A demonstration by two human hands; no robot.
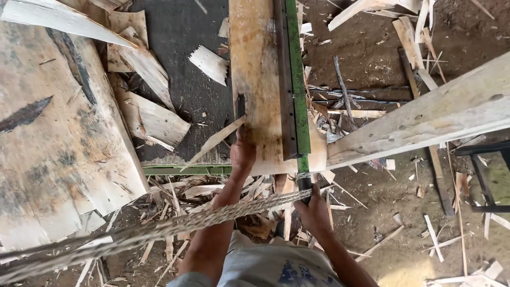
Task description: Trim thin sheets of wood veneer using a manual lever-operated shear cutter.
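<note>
Evidently left hand (242, 154) flat, fingers spread on veneer sheet (255, 79) near green blade arm (295, 79); right hand (313, 210) clenched round handle (304, 183). Risk: fingers caught if sheet slips.

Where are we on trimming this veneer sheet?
Done: offcuts lie left of the cutter. In hand: left hand presses the veneer sheet under the green blade arm; right hand grips its handle. Left: the stack beside it.
</note>
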